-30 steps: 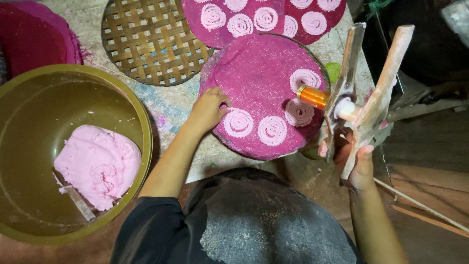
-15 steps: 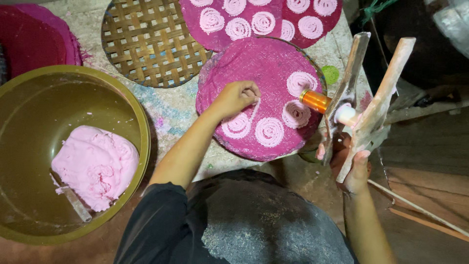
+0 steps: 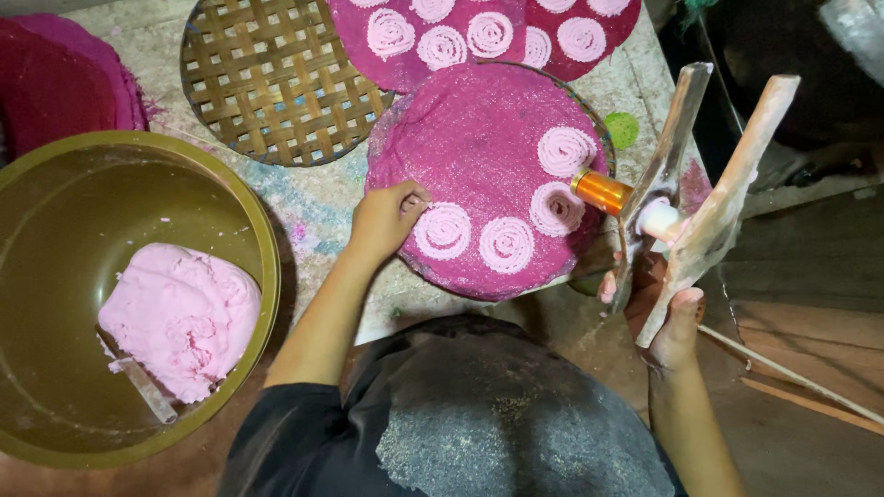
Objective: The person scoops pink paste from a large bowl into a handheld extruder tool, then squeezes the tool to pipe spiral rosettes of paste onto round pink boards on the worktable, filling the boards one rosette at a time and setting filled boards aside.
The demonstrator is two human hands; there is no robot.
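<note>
At the centre of the frame lies a round woven tray covered with magenta cloth, carrying four pale pink dough spirals along its right and lower edge. The left hand rests on the cloth's left rim, fingers curled onto the edge just beside the nearest spiral, pinching or steadying it; how tightly it grips cannot be told. The right hand, at the right of the frame, is closed around the lower ends of a wooden two-armed press, whose arms rise toward the upper right. Its orange metal nozzle points left, hanging over the tray's right edge between two spirals. The bare stretch of cloth lies to the left of the nozzle. A brass-coloured bowl holding pink dough sits lower left.
</note>
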